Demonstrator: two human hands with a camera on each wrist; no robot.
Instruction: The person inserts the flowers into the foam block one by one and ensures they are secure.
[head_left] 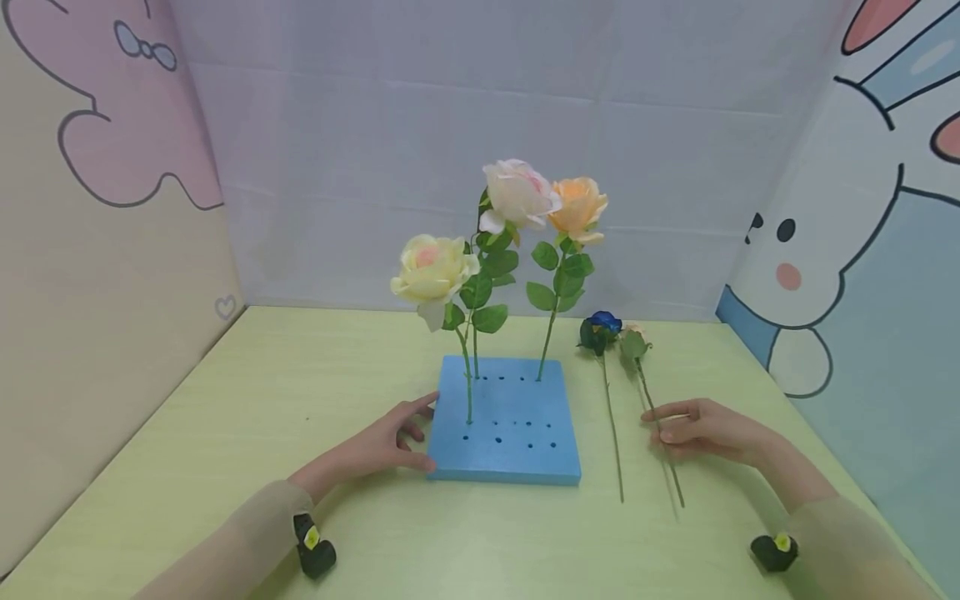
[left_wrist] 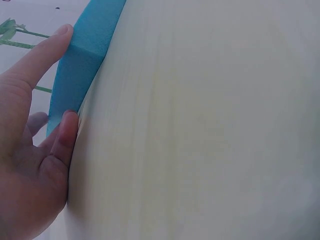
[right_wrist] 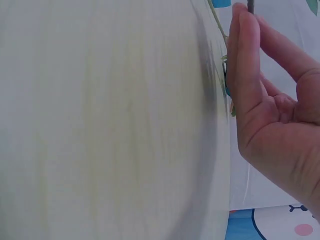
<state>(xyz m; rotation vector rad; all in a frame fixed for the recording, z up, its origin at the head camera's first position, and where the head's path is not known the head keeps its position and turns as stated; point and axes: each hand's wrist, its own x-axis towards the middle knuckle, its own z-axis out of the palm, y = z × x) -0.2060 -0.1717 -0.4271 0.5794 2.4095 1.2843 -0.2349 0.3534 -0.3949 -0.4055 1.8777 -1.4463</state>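
Steadying the blue foam block from its left edge, the left hand lays thumb and fingers against the block's side wall; the left wrist view shows the thumb and a fingertip pressed to the foam, apparently to keep it from sliding on the pale green table. Three roses stand upright in the block's holes: a cream rose nearest left, a white-pink rose and an orange rose at the far row. Right of the block, two loose stems lie flat on the table, a blue rose and a pale bud, heads pointing far. The right hand rests over the pale bud's stem with fingers nearly straight; whether they pinch it cannot be told. Remaining holes in the near rows stay unfilled.
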